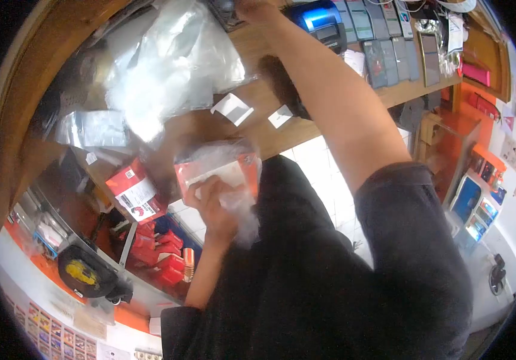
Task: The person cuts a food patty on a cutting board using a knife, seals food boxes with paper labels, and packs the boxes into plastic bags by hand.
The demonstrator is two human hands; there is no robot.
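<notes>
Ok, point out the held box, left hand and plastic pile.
Held box (208, 167): head view, upper part of its front.
Left hand (213, 209): head view, middle of the hand.
Plastic pile (168, 67): head view, middle.

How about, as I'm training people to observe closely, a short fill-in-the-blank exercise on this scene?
1. The person's ____ grip holds the red-and-white package.
2. Their other grip is close to the ____ edge of the picture.
3. The box with a white label, left of that package in the picture, is mainly ____ in colour.
4. The floor tiles below the counter are ____ in colour.

Missing words: left; top; red; white.
</notes>
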